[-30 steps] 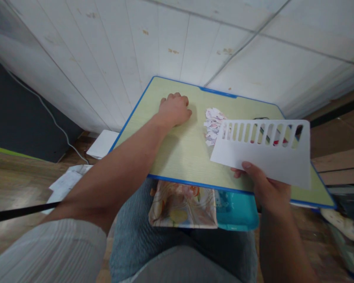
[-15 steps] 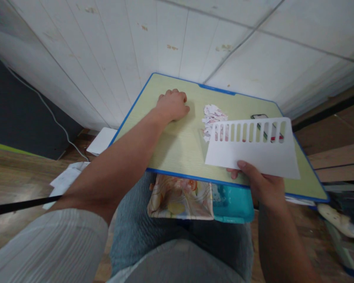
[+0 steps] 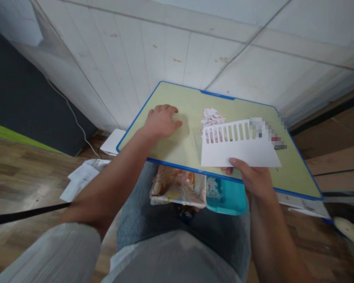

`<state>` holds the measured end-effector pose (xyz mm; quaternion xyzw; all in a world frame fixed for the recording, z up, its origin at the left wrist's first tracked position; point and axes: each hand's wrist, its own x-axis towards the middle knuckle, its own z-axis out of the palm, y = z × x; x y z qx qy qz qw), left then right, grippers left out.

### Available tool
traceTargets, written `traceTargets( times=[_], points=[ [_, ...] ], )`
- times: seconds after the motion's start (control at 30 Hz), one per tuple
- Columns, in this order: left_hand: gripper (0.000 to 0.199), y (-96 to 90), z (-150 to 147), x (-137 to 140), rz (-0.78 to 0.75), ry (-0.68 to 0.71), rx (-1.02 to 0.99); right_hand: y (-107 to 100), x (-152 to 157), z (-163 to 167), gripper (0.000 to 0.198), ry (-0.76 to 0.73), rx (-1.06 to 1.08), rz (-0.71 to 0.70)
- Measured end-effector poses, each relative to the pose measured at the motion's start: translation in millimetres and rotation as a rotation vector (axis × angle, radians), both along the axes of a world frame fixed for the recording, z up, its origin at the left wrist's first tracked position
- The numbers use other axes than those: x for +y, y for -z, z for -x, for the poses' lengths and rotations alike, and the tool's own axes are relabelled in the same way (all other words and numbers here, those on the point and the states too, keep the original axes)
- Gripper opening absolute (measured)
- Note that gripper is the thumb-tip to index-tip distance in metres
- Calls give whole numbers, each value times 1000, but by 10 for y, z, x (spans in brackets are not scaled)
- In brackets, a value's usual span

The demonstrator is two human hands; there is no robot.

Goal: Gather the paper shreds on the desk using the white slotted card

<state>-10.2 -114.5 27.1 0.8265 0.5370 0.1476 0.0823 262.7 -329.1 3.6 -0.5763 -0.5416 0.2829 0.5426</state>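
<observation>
My right hand [image 3: 253,179] pinches the near edge of a white card [image 3: 238,153] with a row of long slots cut along its far side. Its thumb lies on top and the fingers are mostly hidden below. The card is held over the right part of a small pale-green table [image 3: 191,151] with a blue rim. Just beyond the card lies a pile of torn paper scraps [image 3: 211,116], partly covered by it. Over the table's left side is my left hand [image 3: 163,122], holding nothing, thumb and fingers apart, its shadow beside it.
Below the table's near edge sit a food-patterned box [image 3: 177,192] and a turquoise tray [image 3: 231,198]. A pixelated patch hides something at the table's right. White panelled wall [image 3: 141,59] stands behind; papers [image 3: 82,177] lie on the floor at left.
My left hand has shifted left and nearer over the table, its fingers a little more spread. The slotted card has moved slightly left in my right hand. The whole view has shifted too.
</observation>
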Motion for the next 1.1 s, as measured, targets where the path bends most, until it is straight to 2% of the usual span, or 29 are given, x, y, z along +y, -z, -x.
traceTargets(
  times=[0.1, 0.2, 0.33, 0.43, 0.5, 0.57, 0.73, 0.83, 1.1],
  points=[
    [58, 158, 273, -439, -49, -6, -33, 42, -6, -33, 36, 13, -8, 13],
    [51, 292, 399, -679, -104, -2, -67, 98, 0, -80, 29, 12, 15, 32],
    [45, 312, 366, -731, -124, 34, -91, 139, 84, -81, 21, 23, 205, -8],
    [44, 278, 328, -736, -126, 24, -82, 136, 157, -48, 24, 174, 350, -145],
    [46, 266, 322, -753, -125, 5, -70, 141, 158, -56, 28, 293, 369, -198],
    [50, 265, 324, -770, -121, -15, -59, 156, 117, -100, 26, 358, 303, -178],
    [53, 259, 336, -776, -83, -8, -31, 144, 41, -192, 28, 362, 64, -90],
    [54, 245, 346, -776, -88, 2, -32, 103, 118, -144, 38, 354, -59, -81],
    [53, 250, 376, -797, -96, 10, -49, 142, 268, -86, 44, 315, -266, -68]
  ],
)
